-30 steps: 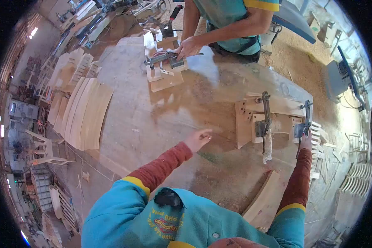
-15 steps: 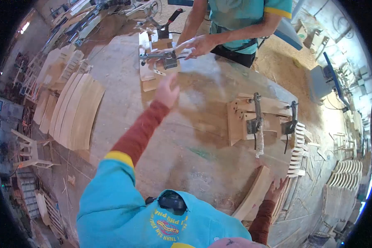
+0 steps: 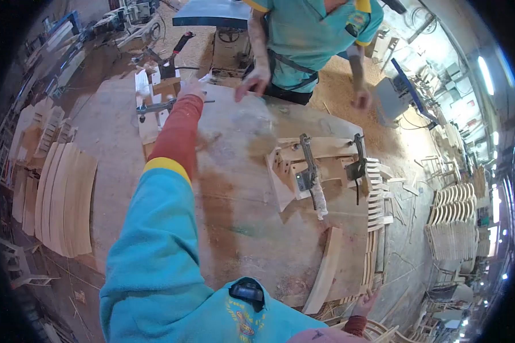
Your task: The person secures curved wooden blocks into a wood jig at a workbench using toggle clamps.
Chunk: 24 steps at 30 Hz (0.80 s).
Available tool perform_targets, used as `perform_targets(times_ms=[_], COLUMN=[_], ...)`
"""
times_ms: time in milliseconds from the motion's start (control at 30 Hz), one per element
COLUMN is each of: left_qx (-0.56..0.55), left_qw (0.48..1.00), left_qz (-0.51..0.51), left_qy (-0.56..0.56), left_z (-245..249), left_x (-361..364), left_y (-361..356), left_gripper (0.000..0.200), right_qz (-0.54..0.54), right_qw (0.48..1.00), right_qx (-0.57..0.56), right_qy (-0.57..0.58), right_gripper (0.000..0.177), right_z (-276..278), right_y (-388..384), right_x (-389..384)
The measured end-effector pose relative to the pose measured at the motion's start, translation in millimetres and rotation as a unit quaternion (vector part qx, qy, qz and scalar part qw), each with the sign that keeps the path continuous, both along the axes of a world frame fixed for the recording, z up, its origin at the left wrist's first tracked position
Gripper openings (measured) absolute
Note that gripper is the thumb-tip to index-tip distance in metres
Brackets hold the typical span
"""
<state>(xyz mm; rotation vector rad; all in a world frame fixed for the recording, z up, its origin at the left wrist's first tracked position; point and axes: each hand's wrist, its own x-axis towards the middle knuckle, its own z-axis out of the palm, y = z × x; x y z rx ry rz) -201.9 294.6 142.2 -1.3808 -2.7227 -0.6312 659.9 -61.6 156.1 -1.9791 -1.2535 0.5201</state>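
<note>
My left hand [image 3: 193,89] is stretched out to the far left part of the table, beside a wooden jig [image 3: 149,127] with a metal clamp [image 3: 158,107] across it. Its fingers are small and blurred, and a whitish thing [image 3: 206,79] shows at their tips; whether they grip it is unclear. My right hand [image 3: 365,302] is low at the right, near stacked slats [image 3: 369,258], fingers apart and nothing visible in it. A curved wooden piece [image 3: 324,273] lies on the table to its left.
Across the table [image 3: 234,188] stands a person [image 3: 297,48], both hands apart from mine. A second clamped wooden assembly [image 3: 316,150] sits at the right, beside curved slats [image 3: 377,194]. Curved boards [image 3: 66,197] are stacked at the left. A blue-topped machine [image 3: 212,14] stands behind.
The view has shifted right. My left hand has reached farther out to the clamped jig. The other person's hands have come away from it. My right hand is lower, past the curved piece.
</note>
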Motion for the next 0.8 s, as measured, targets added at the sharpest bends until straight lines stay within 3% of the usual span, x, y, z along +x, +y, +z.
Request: perform_targets(times_ms=[100,167,200,267,300,367,400,433,467,500,533,600,633,700,800], left_qx=[-0.001,0.099,0.107,0.136,0.154,0.14,0.131,0.143,0.158,0.174,0.216,0.258,0.258,0.227,0.21], left_qw=[0.999,0.99,0.989,0.982,0.976,0.979,0.979,0.975,0.969,0.961,0.948,0.92,0.913,0.928,0.947], left_qz=[0.008,-0.053,-0.061,-0.086,-0.103,-0.137,-0.152,-0.172,-0.192,-0.213,-0.213,-0.202,-0.19,-0.267,-0.224], left_qy=[-0.037,0.084,0.081,0.096,0.112,0.057,0.023,0.005,-0.01,-0.02,-0.097,-0.213,-0.254,-0.129,0.098], left_z=[30,2,5,3,-2,20,28,29,30,31,30,28,26,23,57], left_x=[28,27,35,53,59,86,104,120,135,149,165,198,211,230,246], left_y=[-45,-78,-102,-149,-173,-224,-256,-287,-314,-342,-370,-429,-457,-515,-574], left_gripper=[0.042,0.039,0.036,0.032,0.03,0.029,0.029,0.029,0.03,0.031,0.032,0.034,0.034,0.041,0.053], right_qz=[-0.028,-0.026,-0.024,0.101,0.176,0.289,0.333,0.345,0.358,0.435,0.481,0.535,0.551,0.585,0.634], right_qw=[0.997,0.994,0.993,0.983,0.967,0.917,0.909,0.867,0.87,0.831,0.811,0.818,0.803,0.769,0.708], right_qx=[0.027,0.06,0.077,0.139,0.164,0.178,0.145,0.171,0.077,0.034,0.011,0.084,0.096,0.121,0.093], right_qy=[0.072,0.084,0.09,0.073,0.089,0.208,0.203,0.315,0.329,0.344,0.332,0.195,0.207,0.228,0.297], right_gripper=[0.07,0.065,0.063,0.051,0.046,0.035,0.039,0.045,0.06,0.067,0.081,0.093,0.096,0.1,0.072], right_z=[6,23,36,67,46,63,76,54,55,72,64,48,42,34,21], right_y=[10,40,59,96,119,145,150,154,153,148,147,134,127,108,68], right_x=[-11,-50,-77,-145,-151,-225,-267,-303,-338,-379,-407,-448,-463,-484,-491])
